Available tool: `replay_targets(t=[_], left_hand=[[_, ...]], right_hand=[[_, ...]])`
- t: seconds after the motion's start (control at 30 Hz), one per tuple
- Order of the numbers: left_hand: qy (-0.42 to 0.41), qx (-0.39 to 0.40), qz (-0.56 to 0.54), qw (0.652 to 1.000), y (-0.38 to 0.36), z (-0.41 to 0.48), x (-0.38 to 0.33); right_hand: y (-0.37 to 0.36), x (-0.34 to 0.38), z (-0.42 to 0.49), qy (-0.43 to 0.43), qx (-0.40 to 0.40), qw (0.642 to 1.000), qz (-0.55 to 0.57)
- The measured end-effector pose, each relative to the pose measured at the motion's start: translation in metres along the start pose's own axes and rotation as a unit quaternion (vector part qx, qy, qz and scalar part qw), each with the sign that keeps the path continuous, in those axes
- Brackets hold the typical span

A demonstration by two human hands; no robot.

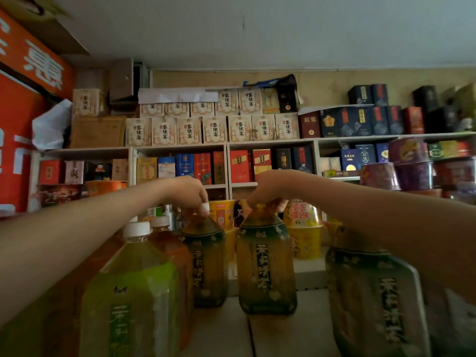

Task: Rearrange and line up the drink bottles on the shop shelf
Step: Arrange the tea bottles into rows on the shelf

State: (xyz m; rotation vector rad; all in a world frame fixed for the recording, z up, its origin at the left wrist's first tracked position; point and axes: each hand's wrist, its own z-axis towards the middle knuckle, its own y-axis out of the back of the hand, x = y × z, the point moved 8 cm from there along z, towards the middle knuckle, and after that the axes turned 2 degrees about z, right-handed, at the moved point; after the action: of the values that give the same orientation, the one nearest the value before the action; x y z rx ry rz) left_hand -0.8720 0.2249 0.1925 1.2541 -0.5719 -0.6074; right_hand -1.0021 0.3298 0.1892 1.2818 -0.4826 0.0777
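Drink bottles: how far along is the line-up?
Done: little looks settled. In hand: the left hand pinches the white cap of one dark-labelled amber tea bottle, the right hand grips the top of the amber tea bottle beside it; both stand upright, roughly level. Left: the bright green bottle and the third dark-labelled bottle sit nearer the camera, out of that row.

I see both my arms bare all the way from the frame's edge to the fingers. My left forearm [77, 238], at 8 o'clock, looks broad near the camera and narrows toward the wrist; my right forearm [373, 215], at 4 o'clock, tapers the same way. Their surface reads smooth in the dim light. My left grip [189, 190] and right grip [268, 189], near the centre, are bare too, small beside the arms, with rounded knuckles; finer detail is blurred.
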Motion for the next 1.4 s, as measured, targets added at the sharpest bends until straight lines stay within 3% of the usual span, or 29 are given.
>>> replay_targets(t=[0.1,0.27,0.4,0.57,0.83,1.17,1.4], left_hand=[[0.007,-0.021,-0.016,1.000,0.016,0.002,-0.019],[0.053,-0.144,-0.094,0.984,0.051,0.012,-0.060],[0.042,-0.191,-0.102,0.975,0.056,0.019,-0.096],[0.055,-0.183,-0.097,0.977,0.035,0.038,-0.127],[0.083,-0.136,-0.116,0.980,-0.004,0.081,-0.164],[0.057,-0.099,-0.034,0.993,-0.024,0.116,-0.208],[0.008,-0.086,0.019,0.996,-0.030,0.127,-0.219]], right_hand=[[0.020,-0.016,-0.010,0.009,-0.013,1.000,-0.021],[0.038,-0.051,-0.022,0.019,-0.029,0.999,-0.025],[0.045,-0.081,-0.030,0.017,-0.056,0.997,-0.046],[0.046,-0.112,-0.031,0.019,-0.065,0.992,-0.106],[0.043,-0.129,-0.028,0.003,0.042,0.983,-0.179],[0.037,-0.137,-0.021,-0.041,0.128,0.987,-0.092],[0.033,-0.138,-0.020,0.023,0.131,0.989,-0.070]])
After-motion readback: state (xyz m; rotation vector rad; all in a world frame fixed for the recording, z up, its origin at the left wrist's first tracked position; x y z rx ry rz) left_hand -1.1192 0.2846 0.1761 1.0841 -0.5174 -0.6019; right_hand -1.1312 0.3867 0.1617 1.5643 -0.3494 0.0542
